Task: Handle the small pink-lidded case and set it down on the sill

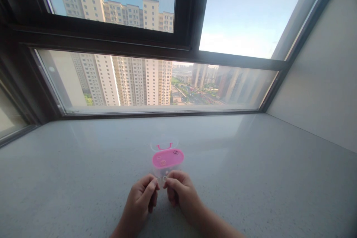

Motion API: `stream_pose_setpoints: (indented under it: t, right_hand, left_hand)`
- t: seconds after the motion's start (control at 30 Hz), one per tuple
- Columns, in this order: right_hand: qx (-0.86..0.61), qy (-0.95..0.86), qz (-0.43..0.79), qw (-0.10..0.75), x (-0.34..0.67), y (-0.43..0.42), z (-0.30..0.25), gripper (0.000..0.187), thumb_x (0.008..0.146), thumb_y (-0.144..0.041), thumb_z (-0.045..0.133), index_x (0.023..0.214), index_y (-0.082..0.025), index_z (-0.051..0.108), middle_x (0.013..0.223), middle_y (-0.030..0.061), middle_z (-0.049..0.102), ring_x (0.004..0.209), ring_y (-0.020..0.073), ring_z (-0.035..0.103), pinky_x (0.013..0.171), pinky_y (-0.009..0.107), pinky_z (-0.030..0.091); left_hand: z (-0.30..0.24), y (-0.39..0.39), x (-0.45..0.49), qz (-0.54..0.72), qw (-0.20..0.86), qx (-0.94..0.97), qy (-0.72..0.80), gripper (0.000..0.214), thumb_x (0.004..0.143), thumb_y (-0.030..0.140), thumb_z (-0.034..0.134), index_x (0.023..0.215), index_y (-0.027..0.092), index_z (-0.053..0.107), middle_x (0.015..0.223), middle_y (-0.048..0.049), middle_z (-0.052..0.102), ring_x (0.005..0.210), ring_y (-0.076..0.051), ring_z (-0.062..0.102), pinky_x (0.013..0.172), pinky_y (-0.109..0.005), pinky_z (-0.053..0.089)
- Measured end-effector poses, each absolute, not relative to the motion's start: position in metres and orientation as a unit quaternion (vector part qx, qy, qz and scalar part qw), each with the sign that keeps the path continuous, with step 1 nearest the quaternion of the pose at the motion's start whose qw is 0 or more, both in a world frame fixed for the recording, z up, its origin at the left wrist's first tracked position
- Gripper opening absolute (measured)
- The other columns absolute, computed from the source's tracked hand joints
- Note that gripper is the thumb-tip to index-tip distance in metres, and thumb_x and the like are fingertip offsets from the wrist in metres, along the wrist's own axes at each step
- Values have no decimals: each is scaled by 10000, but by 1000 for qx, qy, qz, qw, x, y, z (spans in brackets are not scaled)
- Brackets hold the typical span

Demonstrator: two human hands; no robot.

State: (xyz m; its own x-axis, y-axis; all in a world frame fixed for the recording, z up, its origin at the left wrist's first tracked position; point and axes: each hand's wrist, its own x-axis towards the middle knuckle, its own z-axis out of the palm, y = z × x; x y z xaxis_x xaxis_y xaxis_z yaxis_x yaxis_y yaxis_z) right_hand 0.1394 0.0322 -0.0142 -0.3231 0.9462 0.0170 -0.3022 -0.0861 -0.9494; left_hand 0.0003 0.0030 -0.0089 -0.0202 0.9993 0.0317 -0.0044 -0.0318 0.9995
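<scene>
Stone sill (251,163) holds a pink-lidded box (167,158) just beyond hands (141,197) (181,193) pinching a small ring (165,178).

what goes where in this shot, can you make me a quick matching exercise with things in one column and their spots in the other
Things:
1. pink oval panel
2. pink U-shaped piece
3. left hand
4. high-rise blocks

Places:
A. beyond the window glass
B. at the near end of the clear plastic case
C. on the face of the clear plastic case
D. at the far end of the clear plastic case

Pairs: 1-C, 2-D, 3-B, 4-A
</scene>
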Motion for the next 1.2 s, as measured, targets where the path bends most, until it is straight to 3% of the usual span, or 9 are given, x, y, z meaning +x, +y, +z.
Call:
stream_pose_setpoints:
  t: [0.23, 0.67, 1.2]
  right_hand:
    - [-329, -487, 652, 479, 140, 32, -13, 157, 666, -222, 557, 546, -130, 598, 333, -72, 405, 285, 55, 309, 310, 177, 200]
    - [-325, -477, 658, 484, 140, 31, -13, 130, 642, -197, 540, 530, -142, 575, 333, -74, 404, 284, 57, 306, 305, 177, 202]
    - [-315, -465, 666, 490, 141, 31, -16, 144, 695, -226, 551, 581, -142, 577, 347, -74, 413, 286, 59, 321, 309, 175, 212]
  left_hand:
    - [-9, 5, -1, 509, 468, 522, 500, 317, 799, 407, 493, 593, 168, 527, 471, 51, 449, 411, -87, 385, 394, -182, 308]
    - [-5, 4, -1, 498, 469, 529, 502, 300, 797, 395, 495, 603, 169, 534, 480, 51, 444, 414, -89, 380, 393, -186, 306]
    - [-4, 2, -1, 511, 464, 522, 501, 270, 784, 374, 523, 605, 173, 523, 509, 53, 454, 418, -83, 389, 403, -183, 317]
